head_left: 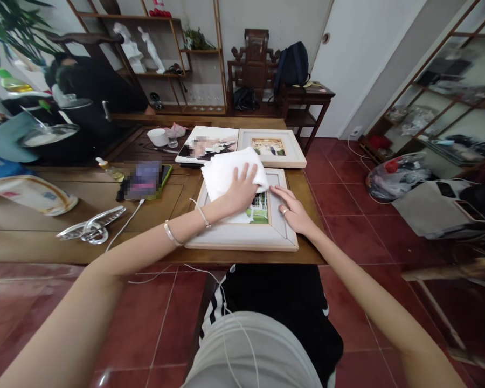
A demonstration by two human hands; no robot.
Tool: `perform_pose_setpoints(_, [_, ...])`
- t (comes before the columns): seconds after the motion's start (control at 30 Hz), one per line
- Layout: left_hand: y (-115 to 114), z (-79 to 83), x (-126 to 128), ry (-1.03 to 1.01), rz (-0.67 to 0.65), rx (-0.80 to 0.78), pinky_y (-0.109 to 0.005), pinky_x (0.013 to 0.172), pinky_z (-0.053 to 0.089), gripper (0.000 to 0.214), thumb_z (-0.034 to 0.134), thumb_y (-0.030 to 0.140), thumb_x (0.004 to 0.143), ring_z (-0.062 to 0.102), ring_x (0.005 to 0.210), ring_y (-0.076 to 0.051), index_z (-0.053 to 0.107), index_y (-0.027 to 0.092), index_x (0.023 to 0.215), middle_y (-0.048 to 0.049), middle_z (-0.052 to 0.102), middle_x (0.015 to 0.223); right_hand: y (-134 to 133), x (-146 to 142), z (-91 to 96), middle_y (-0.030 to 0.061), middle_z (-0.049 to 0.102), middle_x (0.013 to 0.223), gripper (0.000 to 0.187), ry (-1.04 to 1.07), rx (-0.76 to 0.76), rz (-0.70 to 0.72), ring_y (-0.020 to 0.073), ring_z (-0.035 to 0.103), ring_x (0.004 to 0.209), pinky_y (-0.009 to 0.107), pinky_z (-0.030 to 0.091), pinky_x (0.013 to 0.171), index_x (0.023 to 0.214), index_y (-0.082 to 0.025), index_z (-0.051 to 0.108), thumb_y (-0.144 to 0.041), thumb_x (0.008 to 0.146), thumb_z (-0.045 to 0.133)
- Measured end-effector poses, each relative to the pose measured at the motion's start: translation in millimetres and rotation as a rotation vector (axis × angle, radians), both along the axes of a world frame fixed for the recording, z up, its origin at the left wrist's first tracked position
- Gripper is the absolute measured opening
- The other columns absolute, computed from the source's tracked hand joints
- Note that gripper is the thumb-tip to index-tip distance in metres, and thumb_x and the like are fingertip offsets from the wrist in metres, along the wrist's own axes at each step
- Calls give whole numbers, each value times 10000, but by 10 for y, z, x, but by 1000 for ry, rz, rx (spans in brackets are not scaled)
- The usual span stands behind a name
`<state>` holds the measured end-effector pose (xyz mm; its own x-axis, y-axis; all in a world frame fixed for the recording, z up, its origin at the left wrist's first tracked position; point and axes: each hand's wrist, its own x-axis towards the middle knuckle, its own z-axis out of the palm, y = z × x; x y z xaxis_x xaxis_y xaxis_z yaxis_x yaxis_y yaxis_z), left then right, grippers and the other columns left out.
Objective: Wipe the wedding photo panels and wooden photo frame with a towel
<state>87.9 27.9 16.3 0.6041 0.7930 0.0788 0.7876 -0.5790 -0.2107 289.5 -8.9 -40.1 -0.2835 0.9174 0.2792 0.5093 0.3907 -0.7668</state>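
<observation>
A white-framed picture (242, 237) lies flat at the near right end of the wooden table (84, 237). My left hand (240, 189) presses a folded white cloth (226, 170) down on the frame's glass, fingers spread flat. My right hand (293, 207) rests open on the frame's right border, a ring on one finger. Only a corner of the photo (261, 209) shows beside the cloth.
Behind the frame lie a second framed picture (271, 147) and an unframed photo print (207, 144). A phone (145, 180) on a white cable, a small bottle (110, 170), a cup (158, 136) and a silver ornament (91, 226) sit left. Bags (400, 175) lie on the floor to the right.
</observation>
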Motion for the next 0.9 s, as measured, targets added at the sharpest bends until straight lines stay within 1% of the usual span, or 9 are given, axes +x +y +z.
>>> perform_pose_setpoints(0.07, [-7, 28, 5, 45, -34, -36, -661, 1102, 281, 419, 435, 50, 891, 206, 1448, -453, 608, 86, 1271, -238, 215, 1585, 0, -5, -5, 71, 438, 1505, 632, 2, 4, 0, 271, 359, 1429, 537, 216, 1209, 1390, -255, 520, -125, 778, 432])
perform_pose_setpoints(0.13, [-122, 74, 6, 87, -83, -92, -660, 1088, 309, 426, 434, 25, 871, 234, 1437, -460, 619, 67, 1252, -254, 227, 1576, 4, -8, -17, 62, 450, 1498, 643, 11, 16, 4, 277, 361, 1426, 548, 223, 1204, 1387, -266, 524, -122, 766, 441])
perform_pose_setpoints(0.33, [-781, 280, -43, 203, -206, -253, -628, 1006, 417, 380, 491, 57, 844, 337, 1381, -492, 670, 64, 1179, -279, 303, 1537, -7, -19, -9, 49, 458, 1494, 632, 35, 6, 2, 275, 368, 1421, 548, 220, 1205, 1380, -283, 533, -124, 775, 445])
perform_pose_setpoints(0.47, [-1177, 390, -104, 199, -317, -252, -561, 973, 469, 327, 551, 139, 836, 428, 1337, -463, 698, 86, 1123, -272, 371, 1506, -33, -32, 32, 73, 445, 1500, 611, 13, -9, -22, 257, 360, 1429, 503, 215, 1218, 1380, -241, 535, -117, 791, 431])
perform_pose_setpoints(0.57, [-1316, 370, -101, 167, -375, -196, -544, 981, 471, 339, 555, 210, 860, 443, 1339, -431, 689, 132, 1161, -228, 401, 1505, -37, -35, 41, 71, 452, 1494, 607, 13, -5, -23, 248, 361, 1429, 496, 214, 1220, 1376, -240, 538, -113, 792, 429])
perform_pose_setpoints(0.63, [-1306, 307, -66, 132, -359, -159, -558, 988, 462, 339, 540, 216, 869, 433, 1345, -434, 691, 136, 1163, -220, 402, 1508, -31, -33, 35, 65, 459, 1488, 602, 20, 0, -22, 247, 368, 1424, 496, 216, 1219, 1369, -248, 543, -113, 793, 431])
perform_pose_setpoints(0.7, [-1212, 229, -14, 99, -295, -146, -580, 1002, 445, 334, 512, 197, 881, 413, 1354, -449, 700, 128, 1148, -224, 376, 1521, -21, -29, 22, 58, 464, 1486, 605, 29, 2, -17, 250, 371, 1421, 501, 220, 1217, 1364, -260, 546, -114, 788, 439])
perform_pose_setpoints(0.8, [-946, 138, 66, 74, -154, -171, -610, 1045, 393, 356, 476, 178, 903, 353, 1387, -459, 684, 120, 1186, -224, 310, 1554, -4, -17, 0, 44, 468, 1484, 617, 41, 2, -11, 261, 373, 1419, 521, 221, 1212, 1358, -283, 549, -119, 771, 453])
perform_pose_setpoints(0.9, [-623, 103, 127, 48, -53, -161, -638, 1084, 326, 385, 471, 164, 902, 289, 1418, -458, 652, 100, 1237, -223, 270, 1571, 11, -5, -17, 63, 467, 1484, 625, 34, 0, -16, 277, 377, 1416, 530, 220, 1209, 1359, -262, 550, -127, 756, 460])
